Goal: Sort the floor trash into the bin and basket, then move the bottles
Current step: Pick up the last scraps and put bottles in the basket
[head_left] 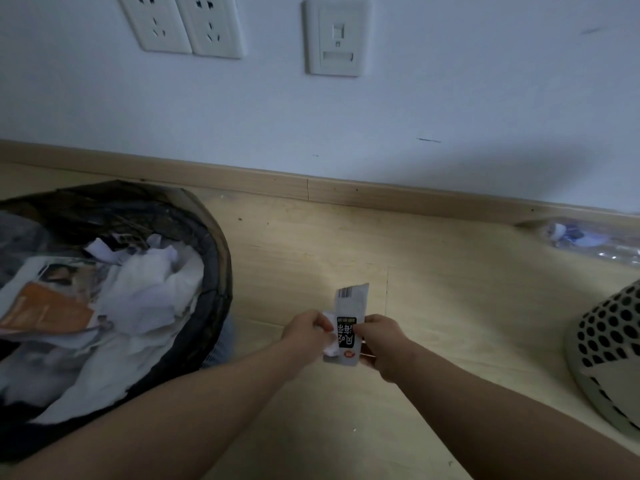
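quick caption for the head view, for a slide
Sorting trash: left hand and right hand hold a wrapper between full bin and perforated basket.

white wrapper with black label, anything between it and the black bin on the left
Nothing visible does. Only bare wooden floor lies between the white black-labelled wrapper, pinched by left hand and right hand, and the round black-lined bin, open-topped but heaped with paper.

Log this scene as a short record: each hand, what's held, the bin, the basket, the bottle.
left hand: grips crumpled paper, beside the wrapper
right hand: pinches the wrapper's right edge
wrapper: white, black label, barcode end up
bin: left, black liner, full of paper trash
basket: white, perforated, right edge of view
bottle: clear plastic, lying on floor, far right
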`<action>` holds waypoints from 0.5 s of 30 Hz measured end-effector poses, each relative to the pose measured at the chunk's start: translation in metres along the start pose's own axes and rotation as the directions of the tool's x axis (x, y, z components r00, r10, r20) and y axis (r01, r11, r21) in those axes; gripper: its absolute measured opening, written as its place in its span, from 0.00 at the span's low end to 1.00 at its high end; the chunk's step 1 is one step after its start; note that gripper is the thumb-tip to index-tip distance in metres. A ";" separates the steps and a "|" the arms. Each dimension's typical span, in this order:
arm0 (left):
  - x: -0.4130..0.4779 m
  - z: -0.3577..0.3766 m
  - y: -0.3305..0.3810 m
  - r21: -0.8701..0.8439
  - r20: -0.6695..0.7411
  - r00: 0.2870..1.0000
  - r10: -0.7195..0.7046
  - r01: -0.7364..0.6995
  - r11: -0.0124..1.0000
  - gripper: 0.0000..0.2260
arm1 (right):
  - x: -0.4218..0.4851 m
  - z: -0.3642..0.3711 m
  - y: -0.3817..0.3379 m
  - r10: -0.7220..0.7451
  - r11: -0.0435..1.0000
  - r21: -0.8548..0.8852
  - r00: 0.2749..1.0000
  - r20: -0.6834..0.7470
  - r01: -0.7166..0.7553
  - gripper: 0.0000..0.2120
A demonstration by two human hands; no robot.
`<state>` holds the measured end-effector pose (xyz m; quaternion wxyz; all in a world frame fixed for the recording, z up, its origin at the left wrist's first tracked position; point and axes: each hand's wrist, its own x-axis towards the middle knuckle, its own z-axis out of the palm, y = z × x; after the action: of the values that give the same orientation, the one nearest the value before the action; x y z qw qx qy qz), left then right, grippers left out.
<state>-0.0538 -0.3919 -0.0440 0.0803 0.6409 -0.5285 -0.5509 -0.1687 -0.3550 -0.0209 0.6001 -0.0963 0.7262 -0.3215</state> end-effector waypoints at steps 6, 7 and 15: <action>-0.018 -0.017 0.025 -0.090 -0.062 0.989 0.135 -0.140 0.986 0.15 | -0.023 -0.001 -0.020 -0.121 0.988 0.101 0.993 0.012 0.119 0.06; -0.021 -0.020 0.029 -0.082 -0.078 0.984 0.161 -0.167 0.983 0.15 | -0.027 -0.001 -0.023 -0.146 0.982 0.120 0.989 0.012 0.143 0.06; -0.056 -0.063 0.094 0.092 -0.283 0.864 0.417 -0.408 0.908 0.12 | -0.058 0.014 -0.075 -0.387 0.894 0.252 0.922 0.014 0.371 0.07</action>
<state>-0.0495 -0.4195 0.0791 0.2648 0.5895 -0.6430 -0.4108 -0.1592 -0.3875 0.0693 0.5560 -0.1712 0.6287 -0.5161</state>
